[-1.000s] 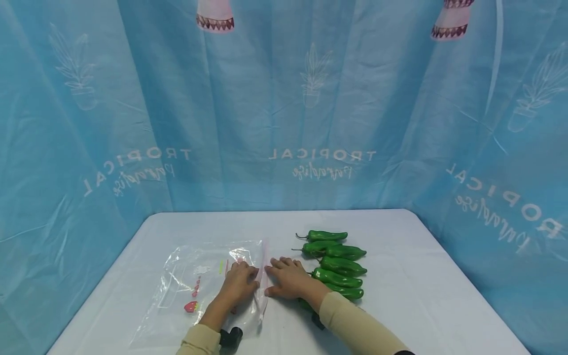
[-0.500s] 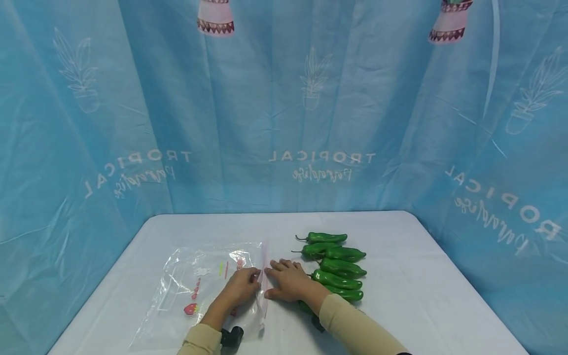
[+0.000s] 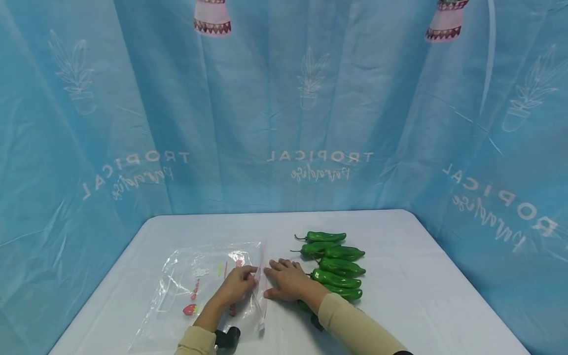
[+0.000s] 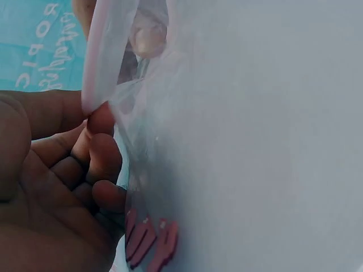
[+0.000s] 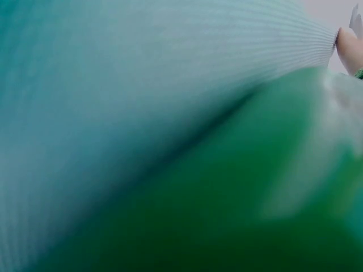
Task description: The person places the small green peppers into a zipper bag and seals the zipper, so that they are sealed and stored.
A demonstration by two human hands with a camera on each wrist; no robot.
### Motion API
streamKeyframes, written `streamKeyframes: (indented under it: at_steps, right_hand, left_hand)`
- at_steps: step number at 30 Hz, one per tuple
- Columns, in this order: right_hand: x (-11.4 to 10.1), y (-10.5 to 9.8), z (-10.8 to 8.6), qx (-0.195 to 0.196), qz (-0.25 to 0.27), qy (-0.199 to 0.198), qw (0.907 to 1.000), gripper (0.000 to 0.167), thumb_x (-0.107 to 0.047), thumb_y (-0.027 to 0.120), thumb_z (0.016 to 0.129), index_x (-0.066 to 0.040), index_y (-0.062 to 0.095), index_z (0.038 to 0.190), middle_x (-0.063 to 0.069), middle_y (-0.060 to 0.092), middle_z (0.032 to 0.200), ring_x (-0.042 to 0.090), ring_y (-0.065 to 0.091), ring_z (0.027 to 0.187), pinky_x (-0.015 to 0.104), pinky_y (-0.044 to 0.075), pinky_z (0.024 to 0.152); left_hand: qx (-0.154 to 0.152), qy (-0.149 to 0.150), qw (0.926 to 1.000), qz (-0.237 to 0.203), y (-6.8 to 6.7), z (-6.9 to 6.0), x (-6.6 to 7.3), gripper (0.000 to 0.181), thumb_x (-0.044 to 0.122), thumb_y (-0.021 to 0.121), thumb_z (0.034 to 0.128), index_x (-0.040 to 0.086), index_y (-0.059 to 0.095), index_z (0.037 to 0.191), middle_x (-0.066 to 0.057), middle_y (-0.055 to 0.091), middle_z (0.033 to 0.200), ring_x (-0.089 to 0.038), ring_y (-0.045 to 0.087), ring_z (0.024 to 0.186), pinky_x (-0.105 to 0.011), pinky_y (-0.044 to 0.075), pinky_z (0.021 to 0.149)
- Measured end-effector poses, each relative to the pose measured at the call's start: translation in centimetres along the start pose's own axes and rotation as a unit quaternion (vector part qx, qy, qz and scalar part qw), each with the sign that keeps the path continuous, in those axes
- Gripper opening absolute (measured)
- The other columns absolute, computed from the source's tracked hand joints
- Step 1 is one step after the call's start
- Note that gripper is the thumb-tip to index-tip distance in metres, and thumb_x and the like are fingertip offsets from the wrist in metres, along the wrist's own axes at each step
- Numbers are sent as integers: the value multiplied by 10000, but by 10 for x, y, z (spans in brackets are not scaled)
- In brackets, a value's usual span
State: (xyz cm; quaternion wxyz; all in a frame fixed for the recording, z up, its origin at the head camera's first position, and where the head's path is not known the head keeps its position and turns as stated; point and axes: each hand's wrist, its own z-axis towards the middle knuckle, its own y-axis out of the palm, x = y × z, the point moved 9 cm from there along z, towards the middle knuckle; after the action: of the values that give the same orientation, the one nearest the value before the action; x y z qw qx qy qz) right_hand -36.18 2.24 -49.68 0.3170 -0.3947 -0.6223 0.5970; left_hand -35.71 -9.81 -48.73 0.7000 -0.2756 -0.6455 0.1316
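A clear plastic bag [image 3: 173,296] with a pink-edged opening lies flat on the left half of the table. The left hand [image 3: 237,287] pinches the upper layer at that edge; in the left wrist view the thumb and forefinger of this hand [image 4: 62,164] grip the pink strip [image 4: 97,62], lifting it a little. Spread fingers of the right hand [image 3: 290,282] rest at the bag's right edge. Several green peppers [image 3: 341,266] lie beside and partly under the right forearm. A blurred pepper [image 5: 227,187] fills much of the right wrist view.
The white table [image 3: 421,276] has a back edge against a blue printed curtain [image 3: 284,123], which also hangs along both sides. The peppers form a column right of centre, stems toward the left.
The left hand has shifted slightly to the left, with the pinched bag edge drawn that way. The right hand has stayed in place.
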Motion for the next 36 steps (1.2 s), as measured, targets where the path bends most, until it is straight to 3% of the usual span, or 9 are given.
streamKeyframes:
  at_steps: [7,14,24,32,36]
  right_hand:
    - [1,0,1,-47,29,-15,10000,700,-665,496,840,-318,374,1436,-36,322,1535,256,300,1418,513,296,1117]
    - [2,0,3,-47,103,-26,9999,699,-651,502,848,-308,367,1442,-25,316,1539,264,293,1420,523,287,1119]
    - [2,2,2,-65,110,-64,9999,708,-657,492,849,-300,362,1447,-29,303,1545,257,284,1426,523,286,1118]
    - [1,3,1,-152,146,-95,9997,708,-651,490,855,-296,354,1451,-29,289,1551,259,267,1433,525,273,1126]
    - [1,6,2,-202,134,-68,9997,709,-654,493,851,-305,350,1452,-39,284,1553,253,261,1436,523,269,1129]
  left_hand:
    - [192,-229,9992,-250,-4,2,-3,355,61,604,858,-35,592,1200,-17,547,733,-115,451,623,-216,376,529]
    - [460,-153,9987,-121,-9,4,-2,334,45,631,837,11,637,1169,0,536,705,-100,439,600,-211,365,527]
    - [370,-483,9975,-352,-12,1,-6,355,70,608,861,5,604,1210,-22,567,756,-109,499,638,-218,417,567]
    - [226,-116,9972,-702,-21,-7,2,376,109,630,867,-75,580,1192,-1,559,678,-87,502,569,-234,424,527]
    - [273,-514,9947,-852,-21,-8,-4,351,87,624,870,-38,596,1198,-13,551,673,-102,494,576,-232,411,524]
